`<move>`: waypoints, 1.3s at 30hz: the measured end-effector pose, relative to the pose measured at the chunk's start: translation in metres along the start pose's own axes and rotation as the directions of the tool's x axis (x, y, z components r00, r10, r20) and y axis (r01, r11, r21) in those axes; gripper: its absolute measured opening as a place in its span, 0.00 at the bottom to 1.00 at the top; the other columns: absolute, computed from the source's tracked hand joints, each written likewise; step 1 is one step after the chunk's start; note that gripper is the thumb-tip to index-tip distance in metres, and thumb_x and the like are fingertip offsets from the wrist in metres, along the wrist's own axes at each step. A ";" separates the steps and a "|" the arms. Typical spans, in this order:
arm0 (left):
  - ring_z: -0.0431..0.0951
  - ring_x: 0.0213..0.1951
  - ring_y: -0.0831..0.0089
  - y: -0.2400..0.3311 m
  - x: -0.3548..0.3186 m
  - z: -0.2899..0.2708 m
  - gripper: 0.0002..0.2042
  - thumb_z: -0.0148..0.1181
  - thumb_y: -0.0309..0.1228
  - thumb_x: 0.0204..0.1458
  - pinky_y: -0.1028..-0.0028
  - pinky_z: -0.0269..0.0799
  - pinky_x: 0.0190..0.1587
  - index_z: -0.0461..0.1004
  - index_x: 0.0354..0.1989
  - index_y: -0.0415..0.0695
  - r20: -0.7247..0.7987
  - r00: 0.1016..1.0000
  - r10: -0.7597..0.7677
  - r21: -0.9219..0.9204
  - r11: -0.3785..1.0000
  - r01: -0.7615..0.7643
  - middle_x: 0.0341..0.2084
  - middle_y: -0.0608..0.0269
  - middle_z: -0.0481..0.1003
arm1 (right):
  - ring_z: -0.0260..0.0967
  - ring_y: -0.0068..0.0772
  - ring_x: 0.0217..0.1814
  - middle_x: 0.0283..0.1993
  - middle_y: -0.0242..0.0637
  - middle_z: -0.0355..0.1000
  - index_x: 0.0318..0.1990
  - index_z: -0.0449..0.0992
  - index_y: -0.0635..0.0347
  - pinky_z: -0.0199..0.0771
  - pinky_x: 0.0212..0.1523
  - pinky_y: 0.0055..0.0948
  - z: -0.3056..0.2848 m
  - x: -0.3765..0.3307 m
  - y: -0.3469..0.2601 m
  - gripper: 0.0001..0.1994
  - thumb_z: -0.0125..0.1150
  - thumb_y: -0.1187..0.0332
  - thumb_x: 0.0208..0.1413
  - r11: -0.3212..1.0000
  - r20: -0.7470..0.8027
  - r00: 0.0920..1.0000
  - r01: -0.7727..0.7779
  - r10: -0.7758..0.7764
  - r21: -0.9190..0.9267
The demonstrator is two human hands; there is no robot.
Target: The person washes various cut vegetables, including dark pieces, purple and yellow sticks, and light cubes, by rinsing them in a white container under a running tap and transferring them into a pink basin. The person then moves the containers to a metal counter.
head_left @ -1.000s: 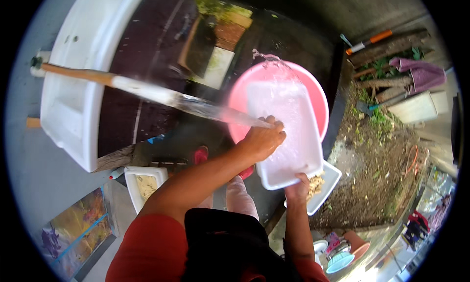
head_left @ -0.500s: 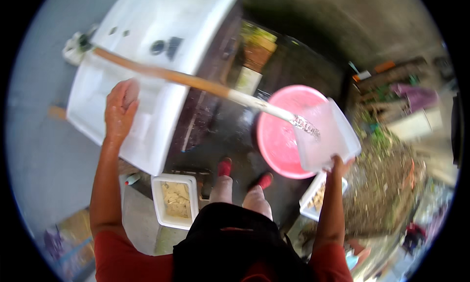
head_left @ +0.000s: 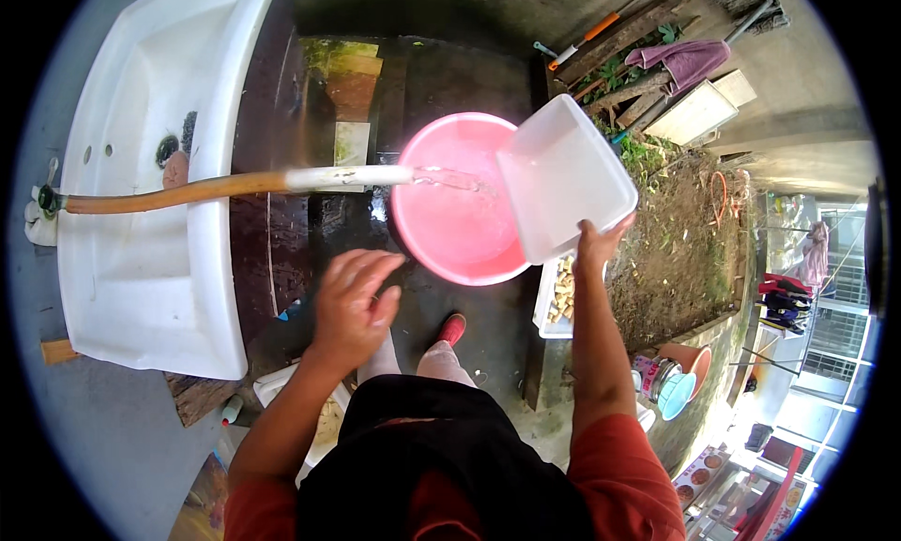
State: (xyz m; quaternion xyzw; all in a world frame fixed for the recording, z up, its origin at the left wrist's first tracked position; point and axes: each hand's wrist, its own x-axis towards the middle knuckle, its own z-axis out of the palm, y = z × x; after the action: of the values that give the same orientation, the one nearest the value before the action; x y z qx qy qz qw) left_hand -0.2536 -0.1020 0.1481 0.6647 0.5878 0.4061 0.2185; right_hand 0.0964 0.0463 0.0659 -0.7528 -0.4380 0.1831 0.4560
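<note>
My right hand grips the rim of a white rectangular plastic tub, which is tilted over the right side of a pink basin. My left hand is empty, its fingers apart, just left of and nearer than the basin. A yellowish hose with a white end runs from the tap at the far left across the sink. Water pours from the hose into the basin. In the white sink lies a pinkish-brown rounded piece, partly behind the hose.
Below the tub stands a white container of pale chunks. Another white container is half hidden by my left arm. Boards, a purple cloth and an orange-handled tool lie at the far right. Buckets stand lower right on the soil's edge.
My left hand has left the sink, let go of a pale rounded piece and come towards the basin. My right hand still holds the tub. My view has swung to the right.
</note>
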 end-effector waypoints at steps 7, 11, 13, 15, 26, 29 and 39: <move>0.72 0.45 0.56 0.015 0.040 0.157 0.14 0.53 0.30 0.47 0.61 0.67 0.48 0.72 0.44 0.43 0.333 0.931 0.150 -0.025 0.988 -0.151 0.40 0.51 0.73 | 0.60 0.38 0.51 0.48 0.39 0.60 0.58 0.53 0.60 0.66 0.50 0.31 0.012 -0.081 0.082 0.37 0.46 0.83 0.31 0.437 0.550 0.790 -0.610 0.272 0.661; 0.75 0.42 0.59 0.007 0.056 0.221 0.14 0.48 0.36 0.51 0.61 0.69 0.44 0.75 0.43 0.49 0.904 0.351 -0.245 0.301 0.946 -0.116 0.40 0.54 0.75 | 0.59 0.46 0.56 0.52 0.40 0.60 0.58 0.54 0.55 0.63 0.56 0.45 -0.001 -0.099 0.083 0.38 0.47 0.83 0.30 0.414 0.571 0.742 -0.671 0.353 0.615; 0.76 0.41 0.61 0.012 0.062 0.229 0.14 0.45 0.39 0.53 0.62 0.70 0.42 0.76 0.42 0.53 0.923 0.272 -0.274 0.321 0.935 -0.150 0.39 0.57 0.76 | 0.58 0.46 0.56 0.52 0.40 0.60 0.59 0.53 0.55 0.64 0.55 0.45 -0.014 -0.099 0.082 0.38 0.48 0.83 0.30 0.315 0.611 0.711 -0.703 0.348 0.638; 0.77 0.38 0.63 0.008 0.075 0.233 0.16 0.43 0.44 0.55 0.67 0.71 0.39 0.76 0.42 0.56 0.944 0.283 -0.170 0.304 0.782 -0.544 0.36 0.62 0.77 | 0.58 0.46 0.56 0.52 0.41 0.59 0.59 0.53 0.55 0.64 0.54 0.46 -0.021 -0.100 0.092 0.39 0.48 0.83 0.31 0.290 0.631 0.675 -0.736 0.383 0.612; 0.73 0.41 0.61 0.034 0.079 0.329 0.12 0.47 0.34 0.51 0.61 0.68 0.40 0.68 0.44 0.54 0.926 0.378 -0.014 0.205 0.858 -0.471 0.33 0.57 0.74 | 0.63 0.37 0.49 0.46 0.39 0.64 0.52 0.60 0.66 0.67 0.48 0.33 -0.045 -0.076 0.123 0.30 0.48 0.84 0.32 0.295 0.707 0.598 -0.801 0.376 0.520; 0.73 0.43 0.61 0.020 0.089 0.322 0.12 0.48 0.30 0.48 0.60 0.67 0.42 0.70 0.42 0.51 0.965 0.244 -0.094 0.217 0.809 -0.546 0.36 0.56 0.72 | 0.62 0.37 0.50 0.47 0.40 0.63 0.53 0.58 0.66 0.66 0.49 0.34 -0.053 -0.064 0.124 0.32 0.47 0.84 0.31 0.411 0.646 0.655 -0.753 0.393 0.513; 0.64 0.53 0.54 -0.047 0.154 0.335 0.21 0.48 0.25 0.42 0.60 0.59 0.55 0.66 0.49 0.39 0.363 0.906 -0.219 0.634 0.771 -0.068 0.49 0.48 0.66 | 0.65 0.32 0.43 0.41 0.38 0.66 0.52 0.61 0.66 0.67 0.42 0.31 -0.055 -0.056 0.080 0.24 0.50 0.79 0.43 0.413 0.670 0.593 -0.801 0.446 0.433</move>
State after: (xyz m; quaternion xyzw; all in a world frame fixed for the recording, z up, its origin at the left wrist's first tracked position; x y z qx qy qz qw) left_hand -0.0178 0.1188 -0.0366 0.7450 0.6560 0.0238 0.1188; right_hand 0.1428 -0.0448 0.0198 -0.5611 -0.1001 0.6660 0.4813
